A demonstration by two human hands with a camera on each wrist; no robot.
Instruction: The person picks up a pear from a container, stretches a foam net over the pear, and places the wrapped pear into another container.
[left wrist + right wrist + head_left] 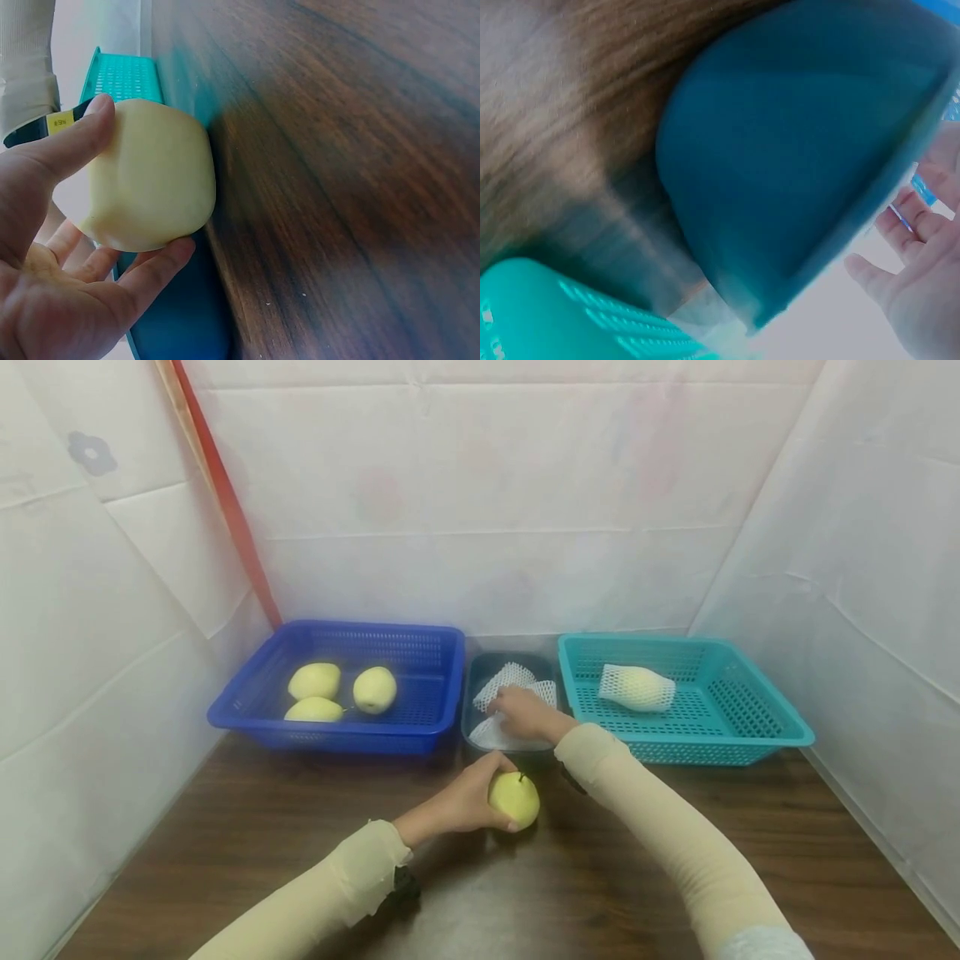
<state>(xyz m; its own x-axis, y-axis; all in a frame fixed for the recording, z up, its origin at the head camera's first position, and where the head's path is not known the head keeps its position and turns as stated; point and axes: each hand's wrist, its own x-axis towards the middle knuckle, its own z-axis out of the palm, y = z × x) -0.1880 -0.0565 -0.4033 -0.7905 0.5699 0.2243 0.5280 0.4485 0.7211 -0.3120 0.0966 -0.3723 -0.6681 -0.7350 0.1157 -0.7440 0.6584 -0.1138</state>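
My left hand (471, 795) holds a yellow pear (517, 802), stem up, at the table's middle; the left wrist view shows thumb and fingers on opposite sides of the pear (154, 176). My right hand (527, 713) reaches over a small dark teal bin (486, 663) holding white foam net sleeves (507, 678). Its fingertips are close to the sleeves; contact is unclear. In the right wrist view, the right hand (922, 247) has its thumb apart from loosely bent fingers beyond the rim of the bin (780, 157), and no sleeve shows between them.
A blue basket (337, 739) at the left holds three bare pears (375, 690). On the right, a turquoise basket (690, 752) contains one pear in a foam net (637, 688). White sheeting (480, 468) hangs behind and along both sides of the wooden table (555, 902).
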